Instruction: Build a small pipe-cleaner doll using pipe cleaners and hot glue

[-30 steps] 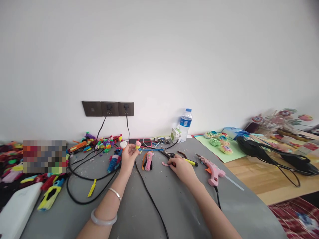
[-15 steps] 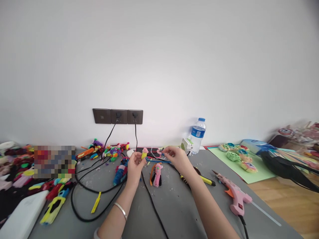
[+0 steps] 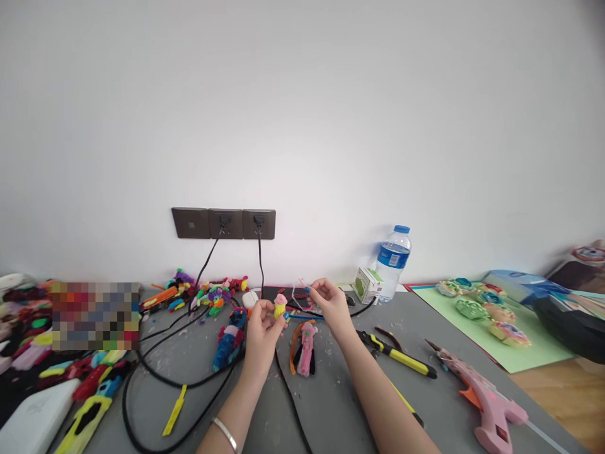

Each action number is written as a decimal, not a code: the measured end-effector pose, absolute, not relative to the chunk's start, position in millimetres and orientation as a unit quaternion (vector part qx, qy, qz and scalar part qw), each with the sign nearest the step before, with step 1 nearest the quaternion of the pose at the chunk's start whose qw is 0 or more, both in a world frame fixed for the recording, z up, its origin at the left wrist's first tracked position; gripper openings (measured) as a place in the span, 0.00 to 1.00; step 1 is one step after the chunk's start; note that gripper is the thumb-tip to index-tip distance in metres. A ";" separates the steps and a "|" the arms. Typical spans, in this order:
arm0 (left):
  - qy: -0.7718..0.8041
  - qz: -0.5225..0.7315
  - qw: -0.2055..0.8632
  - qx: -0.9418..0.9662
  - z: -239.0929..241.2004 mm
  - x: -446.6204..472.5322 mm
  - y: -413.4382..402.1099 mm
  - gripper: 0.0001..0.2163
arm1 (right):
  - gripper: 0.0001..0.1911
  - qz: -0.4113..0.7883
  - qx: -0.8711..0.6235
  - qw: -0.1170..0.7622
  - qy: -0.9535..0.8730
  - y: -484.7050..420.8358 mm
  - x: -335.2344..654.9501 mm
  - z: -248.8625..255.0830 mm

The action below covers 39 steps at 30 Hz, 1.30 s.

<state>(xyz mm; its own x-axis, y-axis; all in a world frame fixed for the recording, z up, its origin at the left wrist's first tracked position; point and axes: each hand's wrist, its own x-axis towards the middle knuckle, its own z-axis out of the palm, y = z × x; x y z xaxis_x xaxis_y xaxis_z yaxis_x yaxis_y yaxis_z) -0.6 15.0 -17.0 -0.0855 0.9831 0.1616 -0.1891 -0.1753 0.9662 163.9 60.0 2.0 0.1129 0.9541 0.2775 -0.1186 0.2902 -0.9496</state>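
You faced one wall [image 3: 302, 139], plain white, brightest near its middle, dimmer at the upper right corner. Three dark socket plates [image 3: 224, 224], set in a row, left of centre. Your grey table [image 3: 331, 416] adjoined it; a pale wooden surface [image 3: 567, 397] showed at right.

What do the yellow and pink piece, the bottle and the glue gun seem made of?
Yellow and pink piece: perhaps fuzzy pipe cleaner, matte, with soft outlines.
Bottle: probably glossy plastic, with see-through sides.
Glue gun: likely plastic, smooth and moulded-looking.
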 end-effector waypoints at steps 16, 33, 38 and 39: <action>0.420 0.611 0.513 0.433 -13.4 0.9 12.6 0.18 | 0.17 0.531 -0.374 0.629 -0.426 46.5 144.4 7.8; 0.416 0.630 0.546 0.364 -4.2 2.1 7.0 0.20 | 0.13 0.530 -0.353 0.592 -0.493 42.4 138.4 8.9; 0.415 0.638 0.545 0.351 -2.9 2.2 7.2 0.21 | 0.13 0.509 -0.360 0.591 -0.512 42.3 138.4 8.8; 0.415 0.639 0.544 0.351 -3.0 2.2 7.5 0.21 | 0.13 0.506 -0.359 0.591 -0.515 42.2 138.3 8.9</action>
